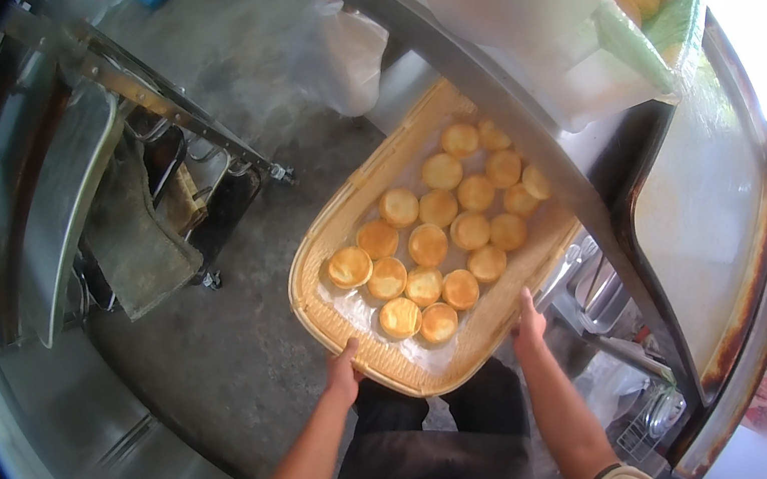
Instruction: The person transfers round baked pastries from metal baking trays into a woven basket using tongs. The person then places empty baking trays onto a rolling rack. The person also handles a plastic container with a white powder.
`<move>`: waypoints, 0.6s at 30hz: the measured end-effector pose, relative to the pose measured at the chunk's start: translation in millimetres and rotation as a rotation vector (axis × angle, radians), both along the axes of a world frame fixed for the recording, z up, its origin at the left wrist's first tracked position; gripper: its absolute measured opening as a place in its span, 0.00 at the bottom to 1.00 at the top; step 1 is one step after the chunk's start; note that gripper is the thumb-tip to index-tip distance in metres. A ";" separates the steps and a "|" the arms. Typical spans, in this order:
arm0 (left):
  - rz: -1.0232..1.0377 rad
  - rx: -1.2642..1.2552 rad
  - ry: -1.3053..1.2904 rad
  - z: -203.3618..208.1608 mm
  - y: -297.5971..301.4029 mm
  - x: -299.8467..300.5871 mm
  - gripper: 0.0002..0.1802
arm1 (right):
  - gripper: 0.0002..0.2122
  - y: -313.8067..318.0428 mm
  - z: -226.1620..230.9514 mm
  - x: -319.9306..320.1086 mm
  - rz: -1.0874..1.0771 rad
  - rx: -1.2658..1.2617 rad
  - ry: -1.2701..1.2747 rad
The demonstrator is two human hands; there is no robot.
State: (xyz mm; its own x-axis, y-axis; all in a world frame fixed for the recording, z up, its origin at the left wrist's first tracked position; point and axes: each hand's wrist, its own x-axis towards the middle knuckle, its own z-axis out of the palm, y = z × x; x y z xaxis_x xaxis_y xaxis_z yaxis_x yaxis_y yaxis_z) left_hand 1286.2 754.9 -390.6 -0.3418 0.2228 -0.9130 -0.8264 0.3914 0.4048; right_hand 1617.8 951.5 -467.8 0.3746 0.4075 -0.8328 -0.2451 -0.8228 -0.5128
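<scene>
In front of me is a shallow woven bamboo basket (380,367), tilted in view. Several round golden pastries (427,245) lie in it on a clear plastic liner (351,308). My left hand (342,375) grips the basket's near left rim, thumb on top and fingers hidden beneath. On the right side, my right hand (528,325) holds the rim in the same way, its thumb pointing forward. The basket's far right part passes under a metal counter edge (526,119), which hides some of the pastries there.
A wheeled metal rack (168,103) stands at left above the dark floor (195,357). On the right, the counter bears a worn metal tray (704,216) and a plastic-lined container (683,27) of pale, flat, round food. A white plastic bag (342,53) is beyond the basket.
</scene>
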 end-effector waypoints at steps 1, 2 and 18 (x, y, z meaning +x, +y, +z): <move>-0.019 0.061 0.069 1.2 4.0 5.7 0.36 | 0.23 4.6 -2.2 -2.0 -0.049 0.106 0.056; -0.044 0.079 0.112 0.7 14.7 9.6 0.36 | 0.22 11.8 -7.4 -3.0 -0.116 0.146 0.086; -0.220 0.557 0.250 -50.5 282.0 -8.9 0.32 | 0.20 44.8 -84.8 205.0 -0.028 -0.155 -0.344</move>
State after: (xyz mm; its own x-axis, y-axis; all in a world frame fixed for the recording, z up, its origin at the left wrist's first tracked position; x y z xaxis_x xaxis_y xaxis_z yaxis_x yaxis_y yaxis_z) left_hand 1277.4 1036.9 -441.1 -0.4214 0.7292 -0.5392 -0.6055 0.2164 0.7659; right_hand 1822.8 996.3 -552.6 0.6524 0.2722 -0.7073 -0.1037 -0.8924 -0.4391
